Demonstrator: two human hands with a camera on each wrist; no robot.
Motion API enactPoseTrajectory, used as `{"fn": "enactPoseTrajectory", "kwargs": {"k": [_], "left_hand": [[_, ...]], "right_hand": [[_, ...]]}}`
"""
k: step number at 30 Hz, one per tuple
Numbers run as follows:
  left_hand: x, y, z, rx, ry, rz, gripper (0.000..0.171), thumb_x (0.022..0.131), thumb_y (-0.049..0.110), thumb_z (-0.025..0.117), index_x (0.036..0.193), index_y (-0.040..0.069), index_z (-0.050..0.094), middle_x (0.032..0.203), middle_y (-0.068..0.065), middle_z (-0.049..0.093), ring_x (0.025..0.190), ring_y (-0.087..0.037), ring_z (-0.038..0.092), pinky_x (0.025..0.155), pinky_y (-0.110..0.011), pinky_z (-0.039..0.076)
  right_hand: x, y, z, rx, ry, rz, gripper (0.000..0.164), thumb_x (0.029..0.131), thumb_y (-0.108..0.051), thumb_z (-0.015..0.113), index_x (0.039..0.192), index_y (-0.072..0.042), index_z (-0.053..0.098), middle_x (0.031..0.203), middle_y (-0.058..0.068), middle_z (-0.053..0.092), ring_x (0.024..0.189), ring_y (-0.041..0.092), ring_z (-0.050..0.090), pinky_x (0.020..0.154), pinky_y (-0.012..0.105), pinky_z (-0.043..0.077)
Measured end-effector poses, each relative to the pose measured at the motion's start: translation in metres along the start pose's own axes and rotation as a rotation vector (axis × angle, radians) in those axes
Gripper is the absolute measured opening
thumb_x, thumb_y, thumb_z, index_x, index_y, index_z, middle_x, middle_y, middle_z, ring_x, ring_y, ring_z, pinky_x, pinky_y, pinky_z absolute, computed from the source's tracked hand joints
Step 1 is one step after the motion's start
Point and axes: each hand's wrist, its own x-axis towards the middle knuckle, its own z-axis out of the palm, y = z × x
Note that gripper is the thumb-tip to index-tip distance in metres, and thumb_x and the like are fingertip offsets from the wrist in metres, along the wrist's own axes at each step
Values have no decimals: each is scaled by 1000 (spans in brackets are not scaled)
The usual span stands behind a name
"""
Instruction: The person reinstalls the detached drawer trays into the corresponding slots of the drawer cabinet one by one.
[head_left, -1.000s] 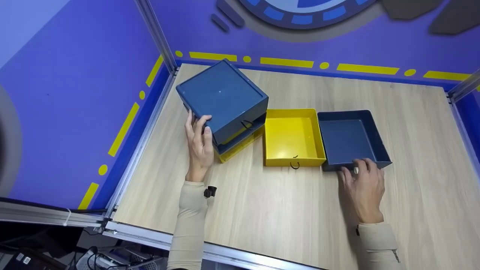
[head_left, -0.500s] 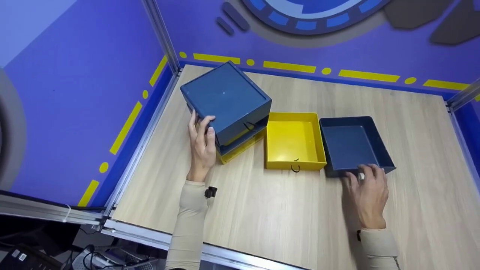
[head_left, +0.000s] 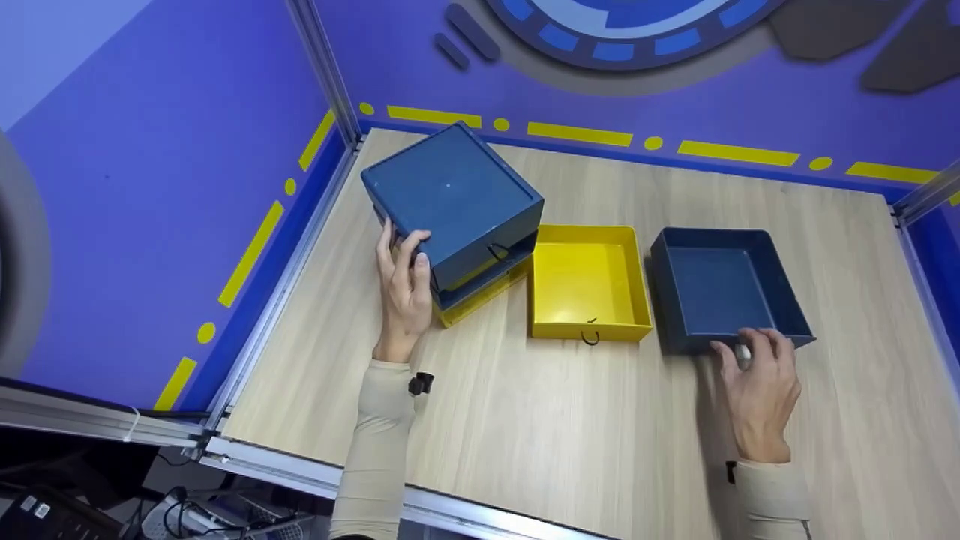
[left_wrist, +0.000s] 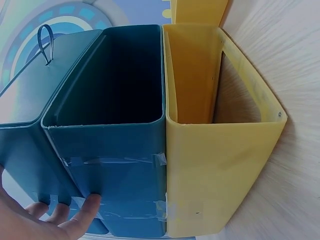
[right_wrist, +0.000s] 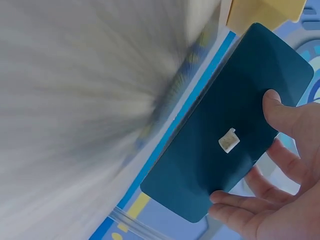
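My right hand [head_left: 761, 382] grips the front wall of a dark blue drawer [head_left: 716, 292], fingers over its rim. In the right wrist view, the thumb lies on the drawer's front [right_wrist: 215, 115], near a small white patch [right_wrist: 229, 141]. My left hand [head_left: 405, 296] rests against the left side of a stacked drawer cabinet [head_left: 450, 187], fingers touching its upper blue section. The left wrist view shows a closed top drawer with a black loop [left_wrist: 46, 42], an empty blue slot [left_wrist: 115, 75] and an empty yellow frame [left_wrist: 215, 165]. A yellow drawer [head_left: 585, 277] sits between cabinet and blue drawer.
Everything stands on a light wood table [head_left: 525, 435]. A blue printed wall [head_left: 600, 97] rises behind and another [head_left: 187, 187] at the left. A metal rail [head_left: 300, 472] runs along the front edge, with cables and equipment [head_left: 210, 517] below at the lower left.
My right hand has shifted the dark blue drawer to the right, opening a gap beside the yellow drawer. The left hand stays on the cabinet. The head view has tilted slightly.
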Motion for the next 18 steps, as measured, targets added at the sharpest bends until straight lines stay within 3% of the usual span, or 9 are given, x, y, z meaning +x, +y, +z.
{"fn": "enactPoseTrajectory", "kwargs": {"k": [12, 18], "left_hand": [[0, 0, 0, 12, -15, -16, 65, 111, 64, 30, 140, 16, 63, 172, -26, 21, 163, -44, 21, 126, -69, 22], [0, 0, -1, 12, -15, -20, 64, 112, 63, 30, 140, 16, 63, 172, -26, 21, 163, -43, 21, 126, -69, 23]], "right_hand": [[4, -12, -10, 71, 42, -10, 37, 84, -5, 91, 113, 8, 72, 121, 31, 65, 109, 48, 64, 90, 64, 49], [4, -22, -8, 99, 73, -27, 37, 79, -1, 93, 111, 6, 75, 121, 28, 67, 105, 45, 66, 85, 45, 48]]}}
